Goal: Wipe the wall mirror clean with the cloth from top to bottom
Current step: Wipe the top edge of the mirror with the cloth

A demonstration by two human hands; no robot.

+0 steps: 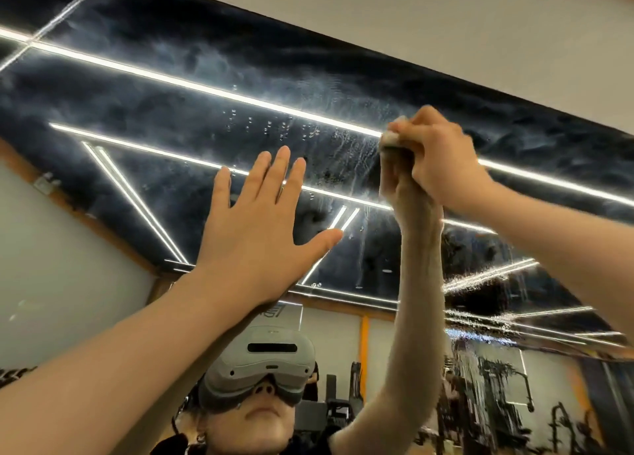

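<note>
The mirror [212, 118] is mounted on the wall and fills most of the view, its top edge running just beneath a pale strip of wall; it is seen from below, which suits a wipe begun at the top. Ceiling light strips [192, 84] are reflected in it, and smears, droplets and run marks are spread over the glass, thickest between the two hands, so most of the surface is judged not yet clean. The left hand [264, 224] is held up flat with fingers straight and spread and thumb out; it is probably laid against the glass as a brace for the high reach, though contact cannot be confirmed from this angle. The right hand [442, 159] is raised near the upper part of the mirror, its fingers curled tightly round the cloth [391, 139], of which only a small pale wad is seen at the fingertips. The wad is pressed to the glass where it meets its own reflection, at the edge of the streaked patch, presumably so that pressure is kept on the wet area.
</note>
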